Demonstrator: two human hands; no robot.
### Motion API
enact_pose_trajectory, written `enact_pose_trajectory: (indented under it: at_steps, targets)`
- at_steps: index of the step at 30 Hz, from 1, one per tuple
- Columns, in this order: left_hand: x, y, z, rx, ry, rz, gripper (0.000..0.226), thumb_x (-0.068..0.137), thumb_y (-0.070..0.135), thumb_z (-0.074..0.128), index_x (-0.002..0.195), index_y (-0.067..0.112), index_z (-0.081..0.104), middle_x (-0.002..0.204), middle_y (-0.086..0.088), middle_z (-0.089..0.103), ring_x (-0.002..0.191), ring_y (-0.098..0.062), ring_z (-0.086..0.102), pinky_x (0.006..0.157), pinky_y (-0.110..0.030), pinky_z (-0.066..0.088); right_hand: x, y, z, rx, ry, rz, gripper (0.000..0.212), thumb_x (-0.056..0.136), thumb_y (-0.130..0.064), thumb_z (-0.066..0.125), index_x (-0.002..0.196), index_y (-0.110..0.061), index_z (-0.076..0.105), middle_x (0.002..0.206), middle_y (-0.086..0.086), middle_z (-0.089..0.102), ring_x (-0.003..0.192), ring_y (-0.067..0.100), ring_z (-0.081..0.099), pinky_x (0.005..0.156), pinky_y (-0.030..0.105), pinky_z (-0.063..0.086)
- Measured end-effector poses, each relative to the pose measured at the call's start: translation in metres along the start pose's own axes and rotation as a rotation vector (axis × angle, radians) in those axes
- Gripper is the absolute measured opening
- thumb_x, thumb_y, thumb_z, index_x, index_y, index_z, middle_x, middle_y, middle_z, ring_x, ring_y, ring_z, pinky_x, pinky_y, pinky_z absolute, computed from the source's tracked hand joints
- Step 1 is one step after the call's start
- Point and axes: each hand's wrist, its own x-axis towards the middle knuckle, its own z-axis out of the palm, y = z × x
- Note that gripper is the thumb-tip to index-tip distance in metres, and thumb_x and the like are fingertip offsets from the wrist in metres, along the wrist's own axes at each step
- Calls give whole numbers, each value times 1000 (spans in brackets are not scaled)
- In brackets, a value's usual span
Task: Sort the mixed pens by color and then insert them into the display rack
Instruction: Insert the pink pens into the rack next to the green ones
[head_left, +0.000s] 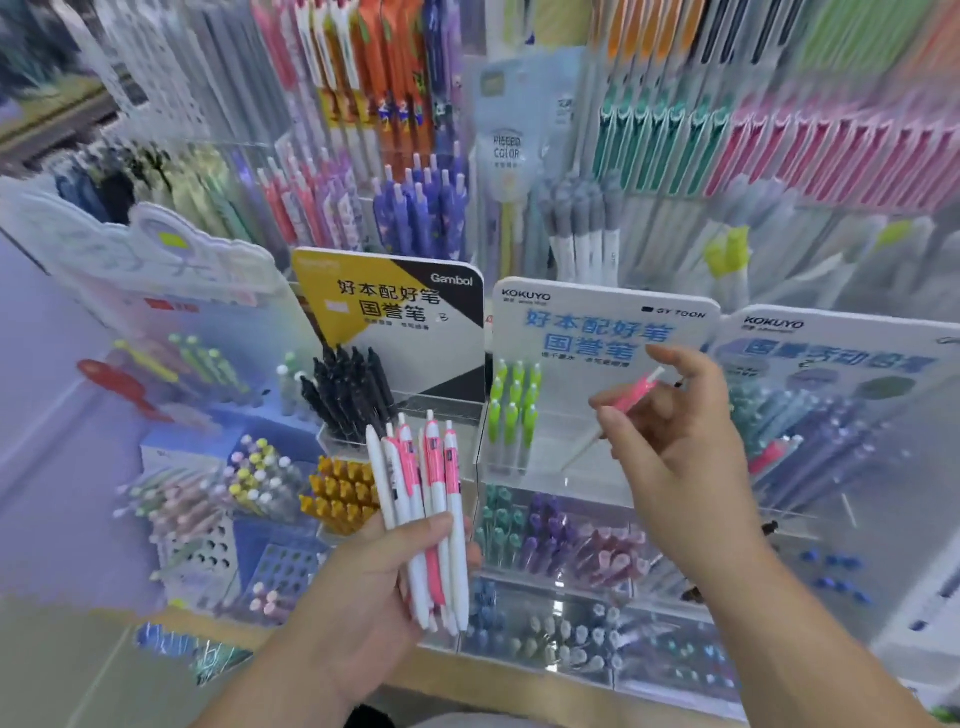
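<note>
The left hand (374, 587) grips a splayed bundle (431, 509) of pink-and-white pens, and a loose one could slide out below the fingers. The right hand (685, 457), up and to its right, pinches one pink pen (631, 400), tip toward the rack (545, 480) beyond. A hurried push might land it among the green pens (511, 410).
</note>
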Motion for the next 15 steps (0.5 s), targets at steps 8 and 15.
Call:
enact_pose_trajectory:
  at_steps: [8,15]
  targets:
    - [23,14,1,39,14,16,50,74,9,67,122,-3,61,82,-19,67,64,-26,69,52,-38,56,29,28,22,-165,162,-122,46,87,-9,73,121,-34,56,98,-12,69,84,1,66,81,11,50]
    - [33,28,1,93,-10,16,37,70,7,67,107,4,68,77,-17,68,63,-27,69,57,-37,59,37,36,38,-268,182,-222,45,85,-4,74,124,-21,61,93,-14,63,82,2,65,84,27,56]
